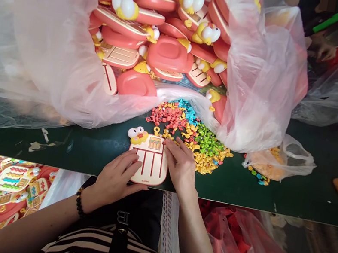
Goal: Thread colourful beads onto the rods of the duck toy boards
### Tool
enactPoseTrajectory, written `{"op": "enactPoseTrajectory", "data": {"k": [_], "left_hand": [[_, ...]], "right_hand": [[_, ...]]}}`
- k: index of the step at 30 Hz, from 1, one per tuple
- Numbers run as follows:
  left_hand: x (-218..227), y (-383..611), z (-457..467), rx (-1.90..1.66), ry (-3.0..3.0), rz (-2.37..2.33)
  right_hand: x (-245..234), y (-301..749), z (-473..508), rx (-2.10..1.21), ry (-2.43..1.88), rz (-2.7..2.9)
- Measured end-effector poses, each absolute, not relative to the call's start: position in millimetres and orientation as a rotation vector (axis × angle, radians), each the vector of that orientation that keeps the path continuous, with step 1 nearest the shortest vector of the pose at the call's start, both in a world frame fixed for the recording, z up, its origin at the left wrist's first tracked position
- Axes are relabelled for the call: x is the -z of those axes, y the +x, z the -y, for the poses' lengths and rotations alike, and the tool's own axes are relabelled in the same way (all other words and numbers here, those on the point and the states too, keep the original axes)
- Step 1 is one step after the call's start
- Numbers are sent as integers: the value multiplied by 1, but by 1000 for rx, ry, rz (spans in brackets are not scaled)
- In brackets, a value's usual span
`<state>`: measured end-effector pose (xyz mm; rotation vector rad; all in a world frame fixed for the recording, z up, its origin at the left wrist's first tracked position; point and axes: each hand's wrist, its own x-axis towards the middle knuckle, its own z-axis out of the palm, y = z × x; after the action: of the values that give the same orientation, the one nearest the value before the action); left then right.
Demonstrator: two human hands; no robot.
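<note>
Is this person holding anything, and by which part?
Yes: the left hand holds the board by its left side. The right hand is at its upper right corner; whether that one pinches anything small cannot be told.

Two hands [116, 174] touch one slotted board [148, 164].

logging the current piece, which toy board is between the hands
The board lying face up on the green table, left hand at its left side, right hand at its upper right; others lie in the plastic bag or lower-left heap.
</note>
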<state>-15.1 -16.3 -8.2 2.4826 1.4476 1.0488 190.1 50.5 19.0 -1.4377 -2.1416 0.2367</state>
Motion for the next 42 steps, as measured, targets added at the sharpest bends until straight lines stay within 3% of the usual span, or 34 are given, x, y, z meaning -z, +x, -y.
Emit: {"op": "enactPoseTrajectory", "data": {"k": [11,24,30,37,42], "left_hand": [[3,-14,14,-1072,2507,-1437],[9,-19,20,-1147,2306,-1545],[-4,-19,15,-1021,2443,-1438],[-4,-6,5,-778,2504,-1363],[2,-5,7,-737,2561,-1366]], "right_hand": [[-20,188,-44,-99,-1260,2185],[-30,134,-41,-602,-1049,2170],[-35,198,-33,-199,-1502,1936],[1,221,-33,-66,-1534,2010],[-12,210,-53,49,-1525,1916]]}}
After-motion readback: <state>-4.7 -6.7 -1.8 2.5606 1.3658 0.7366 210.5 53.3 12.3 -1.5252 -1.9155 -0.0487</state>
